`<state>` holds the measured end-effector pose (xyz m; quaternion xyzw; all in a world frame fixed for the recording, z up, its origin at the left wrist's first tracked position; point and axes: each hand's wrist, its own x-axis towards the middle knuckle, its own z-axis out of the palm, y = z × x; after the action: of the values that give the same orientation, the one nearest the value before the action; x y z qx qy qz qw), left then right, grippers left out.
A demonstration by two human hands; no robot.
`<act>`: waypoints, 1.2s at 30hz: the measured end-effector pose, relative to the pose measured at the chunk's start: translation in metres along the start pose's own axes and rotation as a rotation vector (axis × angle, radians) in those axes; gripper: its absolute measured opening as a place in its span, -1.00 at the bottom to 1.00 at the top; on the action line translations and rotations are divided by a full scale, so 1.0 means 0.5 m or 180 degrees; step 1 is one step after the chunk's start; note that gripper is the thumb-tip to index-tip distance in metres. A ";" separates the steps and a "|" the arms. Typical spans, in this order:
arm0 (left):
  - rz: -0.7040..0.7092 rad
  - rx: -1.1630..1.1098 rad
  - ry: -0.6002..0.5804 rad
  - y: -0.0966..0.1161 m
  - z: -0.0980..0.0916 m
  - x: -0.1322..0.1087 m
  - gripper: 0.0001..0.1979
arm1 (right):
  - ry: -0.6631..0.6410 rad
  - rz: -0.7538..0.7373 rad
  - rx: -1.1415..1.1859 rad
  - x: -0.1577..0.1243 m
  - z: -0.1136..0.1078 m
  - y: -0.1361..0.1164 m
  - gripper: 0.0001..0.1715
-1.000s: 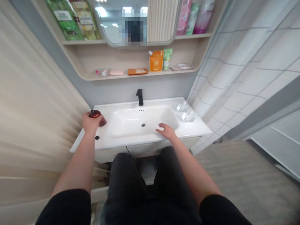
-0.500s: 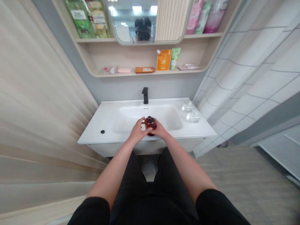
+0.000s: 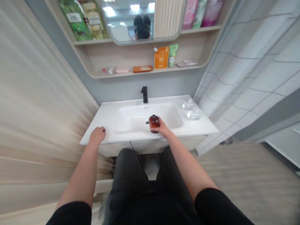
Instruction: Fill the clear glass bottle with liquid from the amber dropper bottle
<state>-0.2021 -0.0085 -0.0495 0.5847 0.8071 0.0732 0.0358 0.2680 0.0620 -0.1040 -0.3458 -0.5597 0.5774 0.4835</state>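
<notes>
My right hand (image 3: 163,128) is wrapped round a reddish-brown bottle (image 3: 154,120), which it holds upright over the front part of the white sink (image 3: 131,125). No cap sits on the bottle's neck. At the left end of the counter, the fingers of my left hand (image 3: 97,135) are closed on a small black cap (image 3: 104,130). Only a bit of the cap shows past the fingertips.
A black faucet (image 3: 144,94) stands behind the sink. Clear containers (image 3: 193,114) lie on the counter's right end. Above, a shelf (image 3: 112,76) carries an orange pouch (image 3: 161,57), a green tube (image 3: 172,55) and soap packs. A curtain (image 3: 42,93) hangs at left.
My left hand has left the bottle and moved left to the black cap, closing on it. The right hand still holds the bottle, now slightly further right.
</notes>
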 end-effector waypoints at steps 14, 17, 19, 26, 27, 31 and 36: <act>0.1418 -0.4469 0.0026 0.530 0.019 -0.081 -0.62 | -0.0519 -0.0079 -0.0196 -0.016 0.000 -0.023 0.10; 0.1398 -0.4249 0.0235 0.575 0.037 -0.082 -0.75 | -0.0504 -0.0078 -0.0179 -0.018 0.001 -0.027 0.09; 0.1428 -0.4061 0.0230 0.583 0.049 -0.084 -0.79 | -0.0502 -0.0093 -0.0160 -0.017 0.001 -0.027 0.08; 0.1909 -0.3444 0.0565 0.575 0.052 -0.096 -0.87 | -0.0496 -0.0040 -0.0161 -0.014 -0.001 -0.021 0.03; 0.1927 -0.3351 0.0640 0.577 0.049 -0.097 -0.87 | -0.0488 -0.0061 -0.0164 -0.014 -0.001 -0.021 0.02; 0.1861 -0.3186 0.0583 0.586 0.039 -0.096 -0.89 | -0.0483 -0.0113 -0.0226 -0.016 -0.002 -0.024 0.02; 0.2151 -0.3814 -0.0194 0.586 0.035 -0.082 -0.61 | -0.0523 -0.0136 -0.0284 -0.014 -0.001 -0.024 0.09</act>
<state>0.0884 0.0434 -0.0211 0.6854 0.3994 0.4975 0.3509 0.2724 0.0546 -0.0933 -0.3064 -0.6299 0.5678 0.4324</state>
